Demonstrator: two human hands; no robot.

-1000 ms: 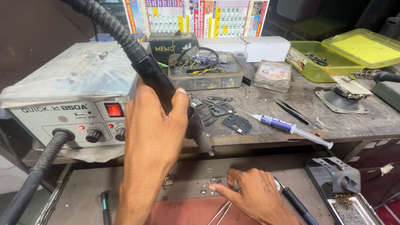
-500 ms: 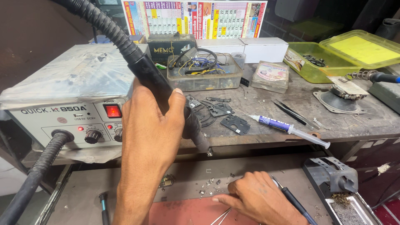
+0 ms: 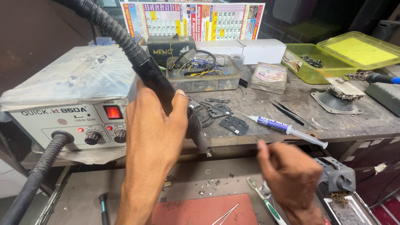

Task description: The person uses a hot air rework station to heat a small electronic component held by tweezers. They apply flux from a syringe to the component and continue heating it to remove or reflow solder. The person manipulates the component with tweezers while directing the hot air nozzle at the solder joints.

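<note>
In the head view, the left hand (image 3: pixel 156 125) is wrapping tightly around the black hot-air handle (image 3: pixel 160 85), its nozzle pointing down past the thumb toward the lower tray (image 3: pixel 196 175). The right hand (image 3: pixel 291 175) is hovering loosely curled above a toothbrush (image 3: pixel 262 200); whether it is pinching anything cannot be told. The grey station (image 3: pixel 71 100) is sitting just left.

Black ribbed hose (image 3: pixel 112 29); grey station (image 3: pixel 62 96), red lit switch (image 3: pixel 113 112); yellow-green trays (image 3: pixel 333 56); reddish-brown mat (image 3: pixel 204 210).
</note>
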